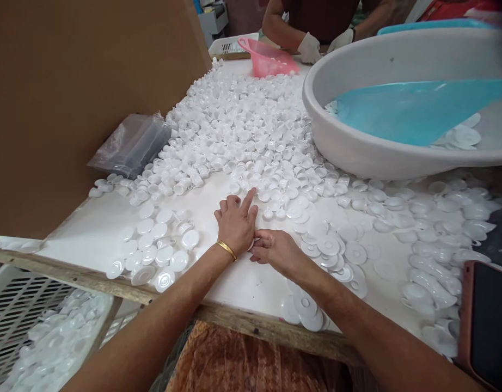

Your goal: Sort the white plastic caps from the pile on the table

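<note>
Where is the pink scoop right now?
In the head view, the pink scoop sits at the far end of the table, top centre, just beyond the heap of small white cups and beside a co-worker's gloved hand.

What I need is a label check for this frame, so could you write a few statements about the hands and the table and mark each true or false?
The left hand rests on the table with its index finger stretched toward the white cups. True.
The gold bangle sits on the right wrist. False: the gold bangle is on the left wrist.
A teal scoop lies in the grey basin. True.
The person across the table works bare-handed. False: white gloves cover both hands.
The pink scoop lies in the basin. False: the pink scoop sits at the table's far end.
</note>
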A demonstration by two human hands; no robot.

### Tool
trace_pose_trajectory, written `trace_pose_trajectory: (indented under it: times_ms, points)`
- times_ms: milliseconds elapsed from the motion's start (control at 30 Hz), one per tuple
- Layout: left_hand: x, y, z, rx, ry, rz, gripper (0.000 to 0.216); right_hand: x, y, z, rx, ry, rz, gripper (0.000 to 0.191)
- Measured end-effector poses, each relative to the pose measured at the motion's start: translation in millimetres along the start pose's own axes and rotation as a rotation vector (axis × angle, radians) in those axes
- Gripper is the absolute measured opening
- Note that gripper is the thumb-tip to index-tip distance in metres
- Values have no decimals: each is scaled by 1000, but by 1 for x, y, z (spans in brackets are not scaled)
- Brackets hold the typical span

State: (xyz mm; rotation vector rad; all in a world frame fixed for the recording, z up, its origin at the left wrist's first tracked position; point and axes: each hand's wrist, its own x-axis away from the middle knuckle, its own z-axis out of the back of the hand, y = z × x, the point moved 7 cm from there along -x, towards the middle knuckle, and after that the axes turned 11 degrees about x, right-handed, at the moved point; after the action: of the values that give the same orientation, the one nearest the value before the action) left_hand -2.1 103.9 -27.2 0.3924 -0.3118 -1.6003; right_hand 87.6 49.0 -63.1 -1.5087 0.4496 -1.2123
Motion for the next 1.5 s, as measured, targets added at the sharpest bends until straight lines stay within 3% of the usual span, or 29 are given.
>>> trace_pose_trajectory:
  times_ms: [267,533,733,1000,1200,1367,1500]
  points:
    - [0,12,3,-76,-42,-136,47,1,-1,2,-23,17,0,19]
    - [2,-7,3,-53,-109,-41,48,1,2,2,3,28,17,27]
    - [6,2,3,-166,-95,-103,46,0,1,2,60,42,77,23]
    - [10,10,4,-226,-15,-164,46,2,-3,3,199,164,99,9]
    - [5,2,-3,-156,-97,-128,46,1,-11,6,325,226,90,13]
    - [8,3,8,-143,25,-115,46,0,-15,2,448,251,104,11]
    - [18,1,13,-78,130,-41,46,7,-14,0,394,220,199,11]
